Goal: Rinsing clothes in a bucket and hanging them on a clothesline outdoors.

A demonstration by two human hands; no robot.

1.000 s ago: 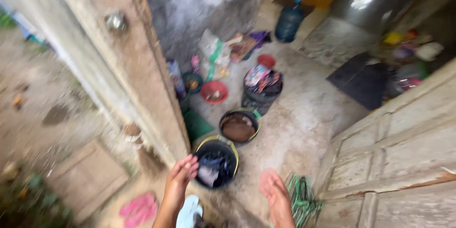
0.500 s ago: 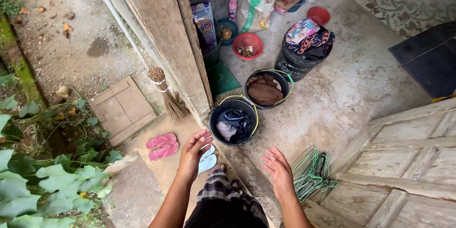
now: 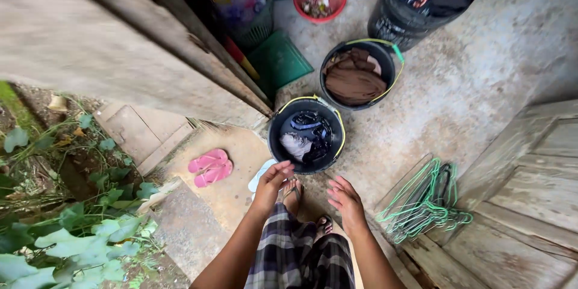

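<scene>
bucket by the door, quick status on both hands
Left hand and right hand open, empty, short of the near black bucket. Dark clothes inside, yellow handle down. Green hangers off to the right; nothing between.

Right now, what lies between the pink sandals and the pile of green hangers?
In the head view, the person's left hand, right hand and checked-cloth legs lie between the pink sandals and green hangers.

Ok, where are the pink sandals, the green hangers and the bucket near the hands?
pink sandals [image 3: 210, 167], head view, middle of the pair.
green hangers [image 3: 421, 205], head view, middle of the pile.
black bucket [image 3: 272, 138], head view, left rim.
</scene>
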